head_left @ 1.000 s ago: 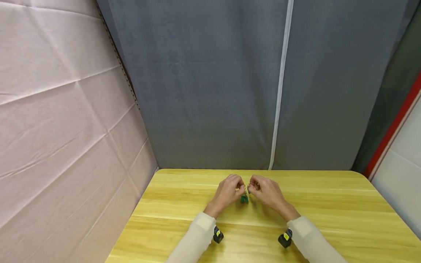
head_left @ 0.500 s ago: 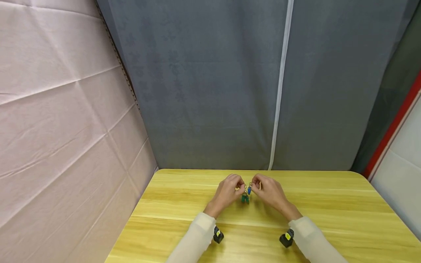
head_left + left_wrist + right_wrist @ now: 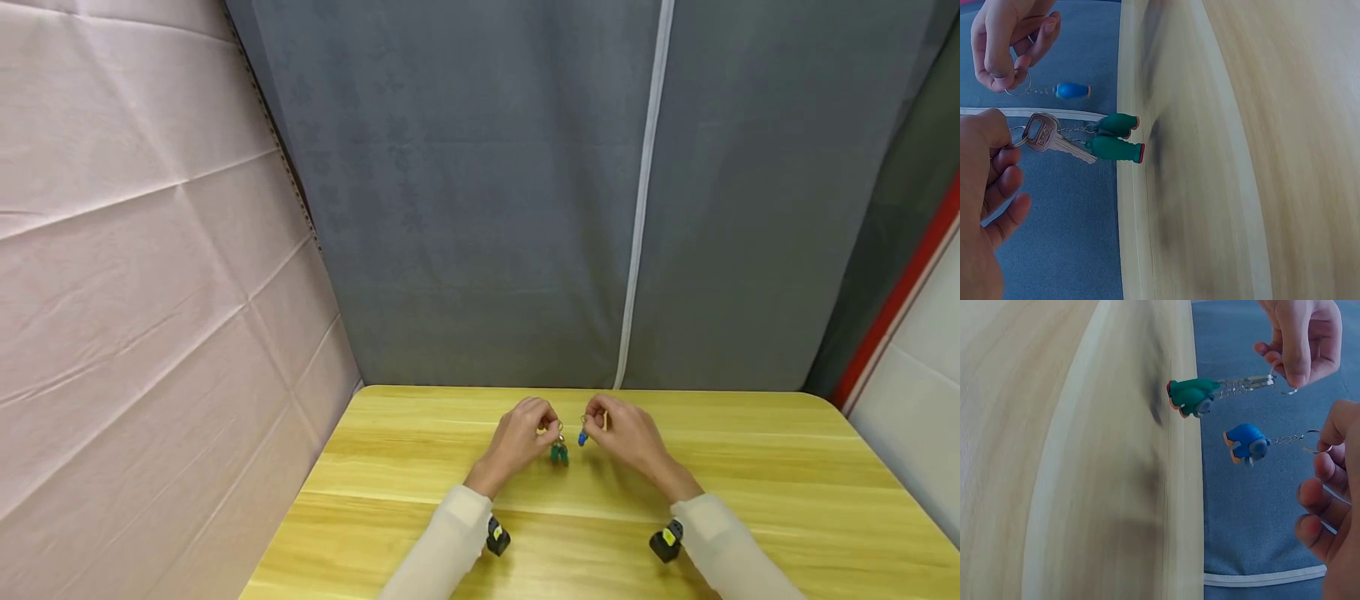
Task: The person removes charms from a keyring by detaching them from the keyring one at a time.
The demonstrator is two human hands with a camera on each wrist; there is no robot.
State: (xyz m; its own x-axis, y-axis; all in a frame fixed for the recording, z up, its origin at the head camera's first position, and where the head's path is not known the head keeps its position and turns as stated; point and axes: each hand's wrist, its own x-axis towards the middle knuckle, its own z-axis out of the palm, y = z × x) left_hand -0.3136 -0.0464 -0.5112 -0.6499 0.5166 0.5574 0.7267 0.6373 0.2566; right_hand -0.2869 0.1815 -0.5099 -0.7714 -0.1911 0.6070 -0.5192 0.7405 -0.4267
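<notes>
My left hand [image 3: 516,440] pinches a metal ring above the table. A silver key [image 3: 1044,134] and two green figure keychains [image 3: 1113,149] on short chains hang from that ring. To its right, my right hand [image 3: 627,438] pinches the ring of a blue figure keychain [image 3: 1246,440], which dangles on a short chain. Blue and green pieces hang side by side, apart from each other. In the right wrist view, each figure shows lighter orange or red ends, and the key is seen nearly edge-on among the chains.
Both hands are over the far half of a yellow wood-grain table [image 3: 420,467]. Behind its back edge hangs a grey curtain [image 3: 465,208] with a white strip. Pink cloth [image 3: 150,250] covers the left side; a red-edged white panel [image 3: 918,367] stands at right.
My right hand has moved right, carrying the blue keychain away from the green ones, and the gap between the hands has widened. My left hand has stayed almost in place.
</notes>
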